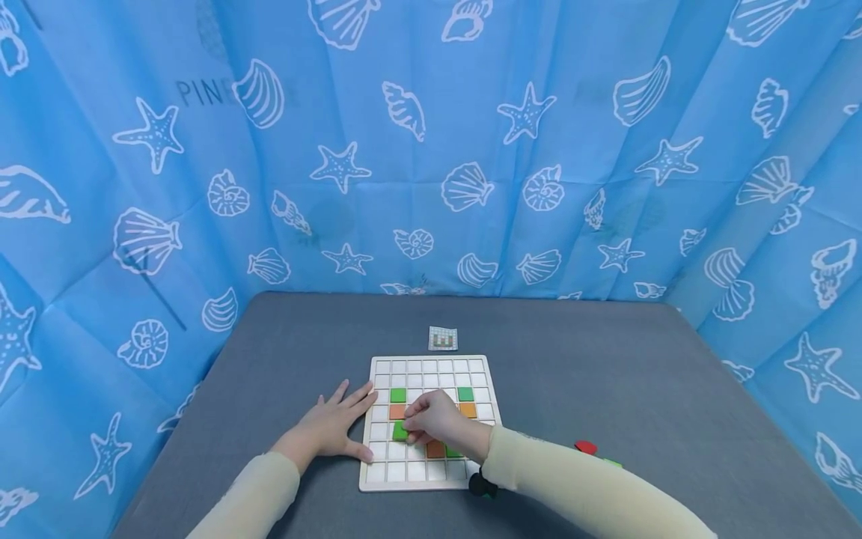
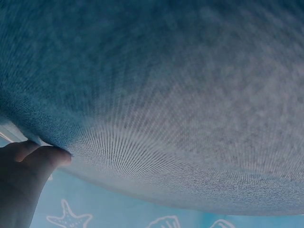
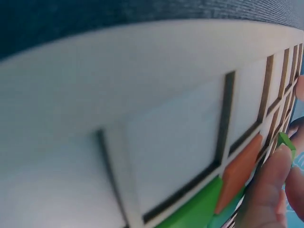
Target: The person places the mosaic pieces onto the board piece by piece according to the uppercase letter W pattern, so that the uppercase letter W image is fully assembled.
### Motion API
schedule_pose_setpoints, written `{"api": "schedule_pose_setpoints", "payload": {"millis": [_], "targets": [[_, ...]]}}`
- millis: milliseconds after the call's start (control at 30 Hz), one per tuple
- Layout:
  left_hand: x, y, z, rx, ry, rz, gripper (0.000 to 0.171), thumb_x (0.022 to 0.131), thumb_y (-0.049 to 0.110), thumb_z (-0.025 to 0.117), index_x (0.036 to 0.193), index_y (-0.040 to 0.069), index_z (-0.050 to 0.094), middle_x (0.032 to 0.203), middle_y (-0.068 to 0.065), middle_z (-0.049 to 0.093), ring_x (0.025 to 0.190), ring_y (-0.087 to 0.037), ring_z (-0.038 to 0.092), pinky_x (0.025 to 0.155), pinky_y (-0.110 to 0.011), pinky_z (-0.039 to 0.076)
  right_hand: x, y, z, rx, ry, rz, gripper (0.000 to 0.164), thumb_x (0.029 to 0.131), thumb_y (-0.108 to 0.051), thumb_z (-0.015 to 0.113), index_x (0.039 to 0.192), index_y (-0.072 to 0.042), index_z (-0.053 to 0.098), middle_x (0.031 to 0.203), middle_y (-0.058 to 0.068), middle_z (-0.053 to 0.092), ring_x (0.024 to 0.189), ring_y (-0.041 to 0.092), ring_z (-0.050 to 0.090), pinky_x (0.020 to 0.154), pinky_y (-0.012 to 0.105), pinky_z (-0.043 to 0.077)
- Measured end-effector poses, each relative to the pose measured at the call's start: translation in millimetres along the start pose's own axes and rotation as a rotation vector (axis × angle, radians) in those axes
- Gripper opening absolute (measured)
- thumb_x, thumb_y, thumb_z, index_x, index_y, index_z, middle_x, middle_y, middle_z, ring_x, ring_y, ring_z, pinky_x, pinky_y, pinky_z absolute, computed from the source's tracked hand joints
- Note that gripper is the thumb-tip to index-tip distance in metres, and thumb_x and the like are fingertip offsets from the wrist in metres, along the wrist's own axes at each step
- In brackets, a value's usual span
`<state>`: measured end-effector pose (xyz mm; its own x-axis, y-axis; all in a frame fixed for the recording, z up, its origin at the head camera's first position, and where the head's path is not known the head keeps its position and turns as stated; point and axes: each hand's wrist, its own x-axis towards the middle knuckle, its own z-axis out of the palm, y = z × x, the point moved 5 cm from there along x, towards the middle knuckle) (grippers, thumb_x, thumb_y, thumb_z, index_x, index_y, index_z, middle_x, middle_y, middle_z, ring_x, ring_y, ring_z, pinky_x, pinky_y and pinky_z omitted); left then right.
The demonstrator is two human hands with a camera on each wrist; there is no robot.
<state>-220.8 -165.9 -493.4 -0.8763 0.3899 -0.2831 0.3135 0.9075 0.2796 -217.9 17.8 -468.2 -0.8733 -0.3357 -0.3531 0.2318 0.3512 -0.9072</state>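
Note:
A white grid board (image 1: 416, 473) lies on the grey table. My left hand (image 1: 330, 427) rests at its left edge, fingers spread, with fingertips on the rim. Over the left part of the grid, my right hand (image 1: 438, 418) pinches a green square tile (image 1: 399, 431), which looks slightly tilted; in the right wrist view the green tile (image 3: 285, 141) shows between thumb and finger. Set in the cells are a green tile (image 1: 398, 395), an orange tile (image 1: 397, 412), a teal-green tile (image 1: 465, 394), a second orange tile (image 1: 468, 410) and a brown-orange tile (image 1: 435, 449). My right hand and forearm hide some cells.
Behind the board lies a small card (image 1: 442, 339) with a printed grid pattern. A red piece (image 1: 586, 447) and a green piece (image 1: 613, 463) lie right of the board, partly behind my right sleeve. A blue shell-print curtain (image 1: 431, 247) borders the table's back and sides.

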Motion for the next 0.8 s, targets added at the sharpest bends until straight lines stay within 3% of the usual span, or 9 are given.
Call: {"api": "schedule_pose_setpoints", "payload": {"millis": [267,800], "targets": [[0.3,1.2,1.0,0.004,0.003,-0.004,0.107,0.068,0.071,0.070,0.154,0.021,0.032,0.161,0.003,0.020,0.146,-0.040,0.012,0.105,-0.068,0.023,5.6,3.5,1.3,-0.011,0.045,0.009,0.004,0.088,0.007,0.066,0.092,0.007,0.066,0.077,0.009,0.067,0.059,0.012,0.063,0.056,0.027,0.055],[-2.3,2.4,-0.6,-0.007,-0.011,-0.022,0.108,0.068,0.070,0.071,0.154,0.020,0.031,0.161,0.001,0.020,0.146,-0.040,0.012,0.105,-0.069,0.021,2.0,1.5,-1.3,0.008,0.063,-0.002,0.004,0.089,0.004,0.067,0.091,0.005,0.064,0.078,0.011,0.067,0.059,0.015,0.064,0.057,0.031,0.057]]}}
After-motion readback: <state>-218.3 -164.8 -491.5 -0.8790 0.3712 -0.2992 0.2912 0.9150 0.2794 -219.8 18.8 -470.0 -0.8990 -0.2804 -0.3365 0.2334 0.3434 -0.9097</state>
